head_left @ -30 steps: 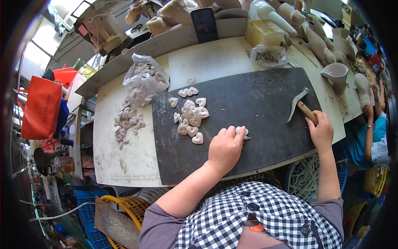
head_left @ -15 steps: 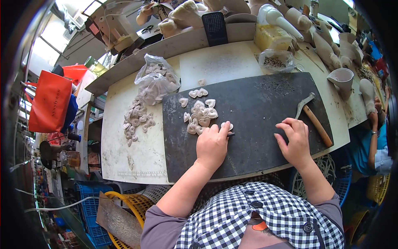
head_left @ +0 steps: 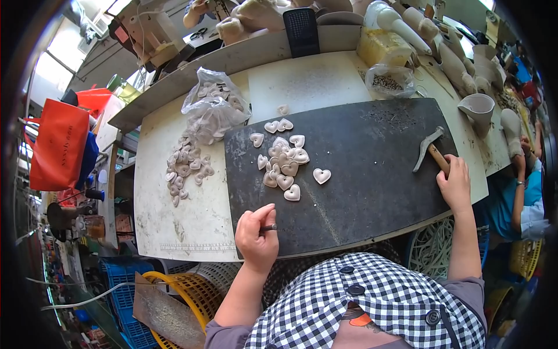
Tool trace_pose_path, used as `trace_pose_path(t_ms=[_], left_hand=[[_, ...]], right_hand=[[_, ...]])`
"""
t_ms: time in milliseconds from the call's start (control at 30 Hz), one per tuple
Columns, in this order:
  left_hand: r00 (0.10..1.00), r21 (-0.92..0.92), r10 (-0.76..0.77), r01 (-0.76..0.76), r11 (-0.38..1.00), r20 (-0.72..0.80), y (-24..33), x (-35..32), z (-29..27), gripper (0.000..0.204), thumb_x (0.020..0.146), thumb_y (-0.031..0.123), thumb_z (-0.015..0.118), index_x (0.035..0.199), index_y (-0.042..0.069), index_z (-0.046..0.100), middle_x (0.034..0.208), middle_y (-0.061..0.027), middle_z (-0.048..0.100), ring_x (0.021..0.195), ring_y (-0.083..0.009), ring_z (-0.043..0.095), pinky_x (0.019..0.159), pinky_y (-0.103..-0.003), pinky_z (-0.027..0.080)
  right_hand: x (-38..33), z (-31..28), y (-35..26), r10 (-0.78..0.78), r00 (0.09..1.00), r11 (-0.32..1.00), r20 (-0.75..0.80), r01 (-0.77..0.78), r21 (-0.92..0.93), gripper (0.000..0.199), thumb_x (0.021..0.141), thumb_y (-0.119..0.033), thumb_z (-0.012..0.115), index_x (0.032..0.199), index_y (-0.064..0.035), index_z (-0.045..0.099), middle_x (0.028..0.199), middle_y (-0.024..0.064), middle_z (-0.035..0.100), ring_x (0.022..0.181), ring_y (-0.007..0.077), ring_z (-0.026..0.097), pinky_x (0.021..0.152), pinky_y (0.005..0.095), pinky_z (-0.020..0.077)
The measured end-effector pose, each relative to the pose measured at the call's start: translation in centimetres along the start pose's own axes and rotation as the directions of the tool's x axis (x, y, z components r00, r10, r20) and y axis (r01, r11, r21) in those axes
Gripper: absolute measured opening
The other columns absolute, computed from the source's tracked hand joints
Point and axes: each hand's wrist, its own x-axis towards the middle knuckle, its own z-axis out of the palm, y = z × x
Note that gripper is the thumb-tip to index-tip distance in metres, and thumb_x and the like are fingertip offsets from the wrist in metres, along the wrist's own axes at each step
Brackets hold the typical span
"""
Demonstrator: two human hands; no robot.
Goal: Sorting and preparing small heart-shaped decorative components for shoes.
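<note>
My left hand is closed around a short dark metal rod, low over the front of the black board. My right hand grips the wooden handle of a hammer, whose curved metal head rests toward the board's right side. Pale padded heart-shaped pieces, each with a small mark or hole in the middle, lie in a cluster on the board's left half. One heart sits apart, to the right of the cluster. Another heart lies at the cluster's near edge.
More hearts are heaped on the white table left of the board, beside a clear plastic bag of them. A bag of small metal bits stands behind. Baskets flank me below. At right another person's arm shows.
My left hand has pulled back toward me and left, off the hearts, uncovering two of them. My right hand has moved right and taken hold of the hammer's handle.
</note>
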Motion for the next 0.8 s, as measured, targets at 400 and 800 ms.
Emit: trace_pose_path(t_ms=[400, 800], left_hand=[[0.968, -0.178, -0.251, 0.242, 0.954, -0.031, -0.7, -0.6, -0.4, 0.016, 0.085, -0.006, 0.067, 0.099, 0.003, 0.067, 0.072, -0.0021, 0.053, 0.06, -0.01, 0.048, 0.055, -0.023, 0.039], [0.964, -0.182, -0.266, 0.257, 0.949, -0.026, -0.7, -0.5, -0.3, 0.015, 0.086, -0.005, 0.066, 0.098, 0.003, 0.067, 0.073, -0.0036, 0.055, 0.061, -0.0116, 0.049, 0.056, -0.025, 0.042]], right_hand=[[0.5, -4.4, -17.0, -0.55, 0.817, 0.722, 0.172, 0.362, 0.589, 0.021, 0.092, -0.02, 0.062, 0.103, -0.0022, 0.058, 0.091, 0.017, 0.064, 0.081, 0.0374, 0.064, 0.069, 0.0427, 0.0508], [1.6, -2.9, -12.3, -0.205, 0.978, 0.867, -0.042, 0.202, 0.455, 0.02, 0.092, -0.019, 0.063, 0.106, -0.0059, 0.061, 0.094, 0.0125, 0.064, 0.081, 0.0342, 0.064, 0.071, 0.0411, 0.0502]])
